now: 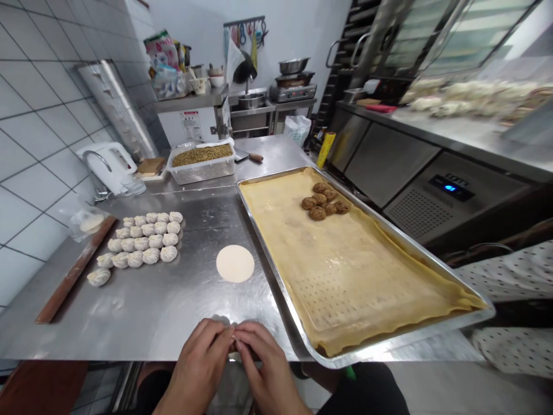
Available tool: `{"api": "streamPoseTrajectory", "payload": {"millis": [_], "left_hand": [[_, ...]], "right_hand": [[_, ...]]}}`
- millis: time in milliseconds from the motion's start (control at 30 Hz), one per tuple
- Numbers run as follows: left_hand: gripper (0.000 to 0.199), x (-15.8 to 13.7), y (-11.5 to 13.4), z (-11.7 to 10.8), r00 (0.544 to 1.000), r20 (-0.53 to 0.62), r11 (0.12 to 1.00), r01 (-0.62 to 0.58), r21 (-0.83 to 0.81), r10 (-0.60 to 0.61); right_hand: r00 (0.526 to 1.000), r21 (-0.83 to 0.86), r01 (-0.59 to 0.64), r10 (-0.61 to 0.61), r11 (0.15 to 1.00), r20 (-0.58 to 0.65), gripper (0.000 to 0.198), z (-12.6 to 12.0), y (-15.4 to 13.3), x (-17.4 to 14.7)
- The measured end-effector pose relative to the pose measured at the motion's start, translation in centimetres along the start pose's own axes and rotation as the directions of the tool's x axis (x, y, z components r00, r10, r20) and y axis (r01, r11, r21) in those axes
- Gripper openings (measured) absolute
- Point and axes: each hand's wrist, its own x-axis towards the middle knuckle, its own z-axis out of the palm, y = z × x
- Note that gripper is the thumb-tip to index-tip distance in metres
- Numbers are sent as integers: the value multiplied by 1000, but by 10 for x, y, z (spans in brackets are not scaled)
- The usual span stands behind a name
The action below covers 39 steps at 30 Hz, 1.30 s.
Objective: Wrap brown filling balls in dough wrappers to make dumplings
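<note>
At the table's front edge, my left hand (202, 354) and my right hand (264, 358) meet with fingertips pinched together. Only a tiny pale bit shows between them; the fingers hide the rest. Just beyond lies a flat, round dough wrapper (235, 264). To the left, rows of pleated, filled dough buns (141, 244) stand on the steel table, with a single bun (99, 277) in front. On the right, a large metal tray (290, 308) lined with yellowish cloth (345, 259) bears several brown filling balls (318, 213) near its far side.
A long wooden stick (75, 271) lies at the left beside a plastic bag (84, 222). Behind are a white kettle (110, 167), a plastic tub (203, 171) of chopped filling and a wooden-handled tool (256, 157). A spotted cloth (514, 271) hangs at right, near a steel counter (389, 155).
</note>
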Motion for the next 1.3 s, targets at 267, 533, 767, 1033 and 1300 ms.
{"api": "streamPoseTrajectory", "payload": {"millis": [267,533,767,1033,1300], "left_hand": [[28,2,3,-1,999,36,1000,26,-8,-26],[18,2,5,2,999,-48,999,7,-43,-9],[20,3,6,1,999,-44,999,32,-33,-33],[20,3,7,3,997,-71,1000,30,-8,-30],[20,5,12,-2,993,-87,993,68,-94,-76]], "right_hand": [[990,25,-141,141,990,-11,23,-3,-3,4],[983,-43,-181,182,982,7,22,-6,-3,-2],[970,-109,-238,243,965,31,22,-8,-8,-4],[938,34,-343,340,939,65,39,-10,-10,-13],[974,-94,-215,220,972,47,25,-6,-11,-10]]}}
